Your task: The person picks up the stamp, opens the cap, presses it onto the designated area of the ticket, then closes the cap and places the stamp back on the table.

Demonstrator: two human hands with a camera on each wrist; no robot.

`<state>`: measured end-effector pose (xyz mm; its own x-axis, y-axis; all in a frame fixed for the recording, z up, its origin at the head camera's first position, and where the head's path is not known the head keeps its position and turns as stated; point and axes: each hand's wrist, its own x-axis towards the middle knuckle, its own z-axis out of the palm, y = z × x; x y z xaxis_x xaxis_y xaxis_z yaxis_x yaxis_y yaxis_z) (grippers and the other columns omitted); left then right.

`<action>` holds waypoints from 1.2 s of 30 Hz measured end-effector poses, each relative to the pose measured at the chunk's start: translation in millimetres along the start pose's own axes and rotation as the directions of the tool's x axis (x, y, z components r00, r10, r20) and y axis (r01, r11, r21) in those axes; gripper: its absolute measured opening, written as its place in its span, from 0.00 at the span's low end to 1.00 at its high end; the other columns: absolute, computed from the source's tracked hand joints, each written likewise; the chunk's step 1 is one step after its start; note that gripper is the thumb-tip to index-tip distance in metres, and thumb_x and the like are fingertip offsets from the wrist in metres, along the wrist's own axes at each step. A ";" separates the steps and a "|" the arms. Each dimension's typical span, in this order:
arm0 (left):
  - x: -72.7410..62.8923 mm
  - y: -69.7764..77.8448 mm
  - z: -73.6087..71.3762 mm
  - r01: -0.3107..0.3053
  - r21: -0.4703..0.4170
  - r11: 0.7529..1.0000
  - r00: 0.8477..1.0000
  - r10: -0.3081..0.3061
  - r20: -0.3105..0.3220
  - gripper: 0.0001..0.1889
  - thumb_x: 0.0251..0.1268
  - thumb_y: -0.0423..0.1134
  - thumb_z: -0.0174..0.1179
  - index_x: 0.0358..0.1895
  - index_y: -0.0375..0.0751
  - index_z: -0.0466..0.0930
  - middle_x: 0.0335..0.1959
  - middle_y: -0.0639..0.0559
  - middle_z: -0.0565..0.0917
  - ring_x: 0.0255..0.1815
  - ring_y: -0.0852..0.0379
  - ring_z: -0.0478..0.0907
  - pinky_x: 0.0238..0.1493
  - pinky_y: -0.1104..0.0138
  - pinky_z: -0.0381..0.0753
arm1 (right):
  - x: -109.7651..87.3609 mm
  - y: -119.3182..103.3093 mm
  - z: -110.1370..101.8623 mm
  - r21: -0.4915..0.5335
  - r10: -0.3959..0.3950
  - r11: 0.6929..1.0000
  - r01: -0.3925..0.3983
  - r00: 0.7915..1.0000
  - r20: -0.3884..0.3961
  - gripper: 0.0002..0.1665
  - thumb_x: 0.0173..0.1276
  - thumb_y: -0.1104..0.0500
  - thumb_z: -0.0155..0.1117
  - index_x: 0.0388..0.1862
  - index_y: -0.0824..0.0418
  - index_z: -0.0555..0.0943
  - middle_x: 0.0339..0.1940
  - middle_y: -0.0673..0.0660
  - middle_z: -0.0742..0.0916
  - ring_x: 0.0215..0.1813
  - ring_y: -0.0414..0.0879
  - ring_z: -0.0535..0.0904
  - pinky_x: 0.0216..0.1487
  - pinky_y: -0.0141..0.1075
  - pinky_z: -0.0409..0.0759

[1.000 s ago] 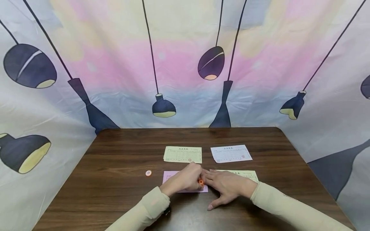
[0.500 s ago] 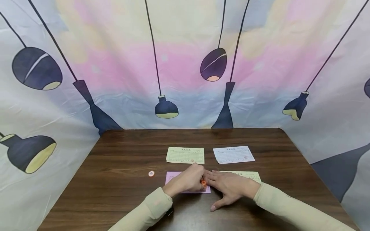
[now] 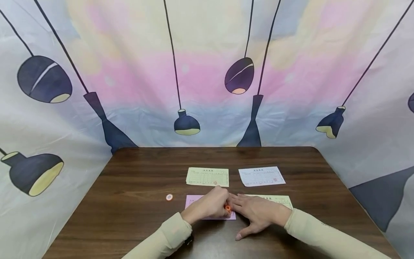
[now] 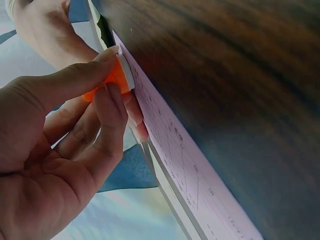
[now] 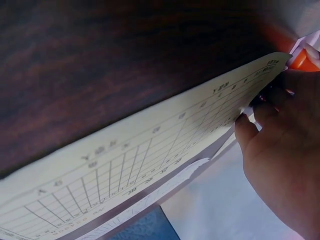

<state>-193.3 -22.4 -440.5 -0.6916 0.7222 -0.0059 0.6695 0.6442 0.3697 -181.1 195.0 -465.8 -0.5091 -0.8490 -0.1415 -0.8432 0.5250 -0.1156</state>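
Note:
My left hand (image 3: pixel 210 205) pinches a small orange stamp (image 4: pixel 118 77) with a white rim at its base. Its thumb and fingertips are round the stamp, whose base meets the right end of a printed pink slip (image 4: pixel 175 145). Right beside it, my right hand (image 3: pixel 258 211) lies with fingers extended over the slips, its fingertips at the stamp and its thumb spread toward me. Under and behind this hand is a pale yellow printed slip (image 5: pixel 165 140). The stamp's face is hidden against the paper.
Farther back on the brown table (image 3: pixel 139 180) lie another yellow slip (image 3: pixel 207 176) and a white slip (image 3: pixel 261 176), both with red marks at lower right. A small round white disc (image 3: pixel 169 197) with an orange rim lies left of the pink slip. A patterned cloth (image 3: pixel 207 79) hangs behind.
The head view has shifted slightly, so the scene sits a little right and lower. Both hands hold the same pose, with the stamp still on the pink slip.

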 end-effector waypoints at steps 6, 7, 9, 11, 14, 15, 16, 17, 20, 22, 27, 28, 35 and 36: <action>0.3 -4.9 -2.3 -0.020 -0.024 0.999 1.000 0.020 0.007 0.09 0.53 0.35 0.79 0.23 0.51 0.87 0.17 0.68 0.78 0.19 0.75 0.65 0.22 0.81 0.66 | 1.1 0.4 -2.2 0.013 0.029 0.999 -0.029 0.999 0.030 0.69 0.66 0.15 0.50 0.87 0.62 0.52 0.88 0.62 0.58 0.87 0.53 0.59 0.83 0.48 0.64; 1.5 -5.1 -2.7 -0.029 -0.018 0.999 1.000 0.030 0.005 0.09 0.53 0.35 0.79 0.23 0.51 0.88 0.17 0.68 0.79 0.19 0.75 0.66 0.23 0.82 0.67 | 0.6 1.0 -3.0 0.006 0.033 0.999 -0.033 0.999 0.032 0.69 0.65 0.14 0.50 0.87 0.62 0.52 0.88 0.61 0.58 0.87 0.53 0.58 0.84 0.48 0.64; 3.5 -4.7 -3.7 -0.038 0.002 0.999 0.999 0.038 0.007 0.08 0.55 0.36 0.79 0.25 0.51 0.89 0.19 0.68 0.81 0.21 0.74 0.67 0.24 0.82 0.67 | -0.1 2.3 -5.3 -0.001 0.041 0.999 -0.041 0.999 0.034 0.69 0.65 0.15 0.51 0.87 0.62 0.53 0.88 0.62 0.59 0.87 0.52 0.58 0.84 0.49 0.64; 4.1 -5.8 -4.5 -0.051 0.019 0.999 0.999 0.051 0.010 0.05 0.57 0.37 0.78 0.28 0.50 0.90 0.21 0.68 0.82 0.22 0.74 0.67 0.26 0.81 0.69 | -0.3 2.8 -6.6 -0.002 0.053 0.999 -0.053 0.998 0.037 0.69 0.65 0.15 0.52 0.87 0.61 0.53 0.88 0.61 0.59 0.87 0.52 0.58 0.84 0.49 0.63; 2.0 -10.0 -6.2 -0.077 0.025 0.997 0.997 0.076 0.024 0.03 0.61 0.40 0.77 0.36 0.51 0.93 0.24 0.68 0.85 0.23 0.74 0.69 0.37 0.75 0.79 | -0.7 1.9 -6.6 0.004 0.061 0.998 -0.062 0.997 0.038 0.69 0.65 0.15 0.52 0.87 0.61 0.54 0.88 0.61 0.60 0.87 0.54 0.59 0.84 0.49 0.63; 0.3 -11.2 -8.5 -0.087 0.014 0.996 0.996 0.087 0.035 0.03 0.62 0.40 0.76 0.38 0.52 0.94 0.27 0.68 0.87 0.24 0.75 0.70 0.47 0.70 0.83 | -0.9 1.4 -6.3 0.007 0.062 0.998 -0.062 0.997 0.037 0.68 0.65 0.15 0.52 0.87 0.60 0.54 0.88 0.61 0.60 0.87 0.54 0.59 0.84 0.49 0.63; -1.7 -12.4 -11.7 -0.099 0.006 0.995 0.994 0.098 0.045 0.05 0.63 0.40 0.75 0.41 0.52 0.94 0.29 0.67 0.88 0.25 0.76 0.71 0.57 0.64 0.84 | -1.0 0.9 -5.8 0.008 0.059 0.998 -0.059 0.998 0.035 0.68 0.65 0.15 0.52 0.87 0.60 0.54 0.88 0.61 0.60 0.87 0.55 0.59 0.84 0.49 0.63; -3.9 -13.5 -15.1 -0.110 -0.006 0.994 0.993 0.110 0.053 0.07 0.64 0.40 0.75 0.44 0.52 0.94 0.31 0.67 0.90 0.26 0.76 0.73 0.60 0.59 0.84 | -1.0 0.3 -5.5 0.010 0.056 0.998 -0.056 0.998 0.032 0.68 0.65 0.15 0.52 0.87 0.59 0.53 0.88 0.61 0.60 0.87 0.55 0.59 0.84 0.50 0.63; -11.7 -15.9 -28.5 -0.111 -0.066 0.992 0.991 0.115 0.068 0.09 0.66 0.38 0.74 0.48 0.48 0.93 0.36 0.62 0.92 0.29 0.76 0.77 0.61 0.59 0.85 | -0.3 -1.5 -3.3 0.010 0.043 0.999 -0.043 0.999 0.021 0.67 0.65 0.15 0.51 0.87 0.58 0.54 0.88 0.59 0.60 0.87 0.56 0.59 0.83 0.50 0.64; -17.3 -17.3 -36.9 -0.098 -0.096 0.990 0.993 0.105 0.062 0.10 0.67 0.36 0.73 0.50 0.44 0.93 0.37 0.58 0.92 0.29 0.74 0.79 0.44 0.71 0.85 | 0.7 -2.5 -2.2 0.011 0.035 0.999 -0.035 0.999 0.016 0.66 0.66 0.15 0.51 0.87 0.57 0.54 0.88 0.58 0.58 0.87 0.56 0.59 0.83 0.50 0.64; -28.3 -22.8 -48.9 -0.055 -0.117 0.992 0.998 0.057 0.015 0.10 0.69 0.35 0.71 0.51 0.40 0.92 0.40 0.54 0.93 0.31 0.73 0.80 0.35 0.79 0.79 | 3.1 -3.6 -1.4 0.046 0.026 0.999 -0.027 0.999 0.021 0.67 0.66 0.16 0.53 0.88 0.56 0.51 0.89 0.57 0.56 0.88 0.57 0.56 0.84 0.52 0.63; -29.9 -24.0 -50.2 -0.053 -0.111 0.992 0.999 0.053 0.003 0.10 0.69 0.36 0.71 0.50 0.40 0.92 0.41 0.54 0.93 0.31 0.73 0.79 0.36 0.79 0.79 | 3.2 -3.8 -1.7 0.061 0.028 0.998 -0.030 0.999 0.025 0.67 0.66 0.16 0.54 0.88 0.56 0.51 0.89 0.57 0.56 0.88 0.56 0.55 0.84 0.52 0.62; -39.4 -28.3 -59.2 -0.083 -0.092 0.992 0.996 0.079 -0.051 0.08 0.68 0.36 0.72 0.47 0.39 0.92 0.37 0.53 0.92 0.30 0.71 0.76 0.35 0.76 0.78 | 1.6 -6.0 -6.7 0.113 0.066 0.991 -0.069 0.997 0.030 0.69 0.63 0.17 0.60 0.88 0.58 0.52 0.90 0.57 0.56 0.88 0.58 0.56 0.84 0.53 0.63; -40.7 -29.1 -60.0 -0.081 -0.091 0.993 0.996 0.076 -0.053 0.08 0.68 0.36 0.72 0.47 0.39 0.92 0.37 0.53 0.92 0.29 0.71 0.75 0.34 0.76 0.78 | 1.2 -6.5 -7.5 0.116 0.066 0.991 -0.068 0.998 0.025 0.69 0.63 0.18 0.60 0.87 0.58 0.53 0.90 0.58 0.56 0.88 0.58 0.56 0.83 0.53 0.63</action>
<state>-200.9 -85.6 -395.2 -0.6518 0.7550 0.0713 0.6958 0.5580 0.4523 -177.5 190.1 -457.9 -0.5592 -0.8107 -0.1734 -0.7806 0.5853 -0.2191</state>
